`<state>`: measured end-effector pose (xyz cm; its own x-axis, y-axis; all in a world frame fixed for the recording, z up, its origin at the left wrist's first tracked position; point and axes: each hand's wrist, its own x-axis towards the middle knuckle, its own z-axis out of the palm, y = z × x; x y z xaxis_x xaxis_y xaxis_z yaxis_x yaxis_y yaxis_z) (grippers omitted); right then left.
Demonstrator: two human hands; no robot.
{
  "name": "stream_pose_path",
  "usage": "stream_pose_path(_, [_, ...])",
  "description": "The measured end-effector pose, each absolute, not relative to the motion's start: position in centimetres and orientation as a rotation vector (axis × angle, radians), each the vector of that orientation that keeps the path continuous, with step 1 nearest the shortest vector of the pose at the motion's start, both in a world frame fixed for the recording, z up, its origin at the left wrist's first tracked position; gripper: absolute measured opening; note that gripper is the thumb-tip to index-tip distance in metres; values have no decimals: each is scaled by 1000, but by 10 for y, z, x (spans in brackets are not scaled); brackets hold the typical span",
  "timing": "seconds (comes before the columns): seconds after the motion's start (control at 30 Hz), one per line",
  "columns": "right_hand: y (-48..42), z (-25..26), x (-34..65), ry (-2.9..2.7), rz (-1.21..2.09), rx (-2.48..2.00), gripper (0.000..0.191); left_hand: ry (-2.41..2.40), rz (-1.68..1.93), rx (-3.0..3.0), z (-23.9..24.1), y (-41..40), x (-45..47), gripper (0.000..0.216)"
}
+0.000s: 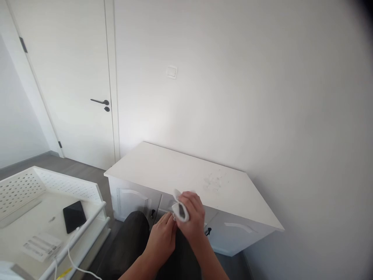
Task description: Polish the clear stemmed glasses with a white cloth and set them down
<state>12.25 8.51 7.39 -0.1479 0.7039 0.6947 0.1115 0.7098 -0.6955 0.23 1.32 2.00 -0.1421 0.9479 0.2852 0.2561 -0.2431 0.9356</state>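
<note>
My right hand (192,217) is closed around a small white folded cloth or tissue (179,208), held just in front of a low white cabinet (163,171). My left hand (161,237) sits right beside it, its fingers together and touching the lower edge of the cloth. Both hands hover above my dark-trousered knee (131,237). A patch of faint smudges (215,181) marks the cabinet top to the right of the hands.
A white perforated tray or cart (58,182) at the left holds a black phone (74,216) on a white cable and a printed sheet (40,245). A white door (67,77) with a dark handle stands behind. The wall carries a light switch (171,72).
</note>
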Motion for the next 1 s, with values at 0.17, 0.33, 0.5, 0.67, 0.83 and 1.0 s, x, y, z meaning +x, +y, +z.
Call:
stream_pose_path(0.17, [62, 64, 104, -1348, 663, -873, 22, 1371, 1479, 1566, 16, 9, 6, 30])
stream_pose_path(0.33, [64, 59, 100, -873, 1620, -884, 47, 1154, 1425, 998, 14, 6, 14, 51])
stream_pose_path(0.5, [91, 74, 125, -921, 1967, -600, 44, 767, 1094, 761, 26, 9, 2, 53])
stream_pose_path(0.67, [81, 71, 114, -1428, 1135, -996, 39, 1000, 1364, 920, 16, 10, 5, 46])
stream_pose_path(0.83, [49, 43, 96, -1588, 198, -940, 55, 1371, 1514, 1540, 11, 2, 7, 17])
stream_pose_path(1.0, [53, 55, 104, -1459, 735, -997, 70, 1131, 1432, 1139, 22, 0, 10, 38])
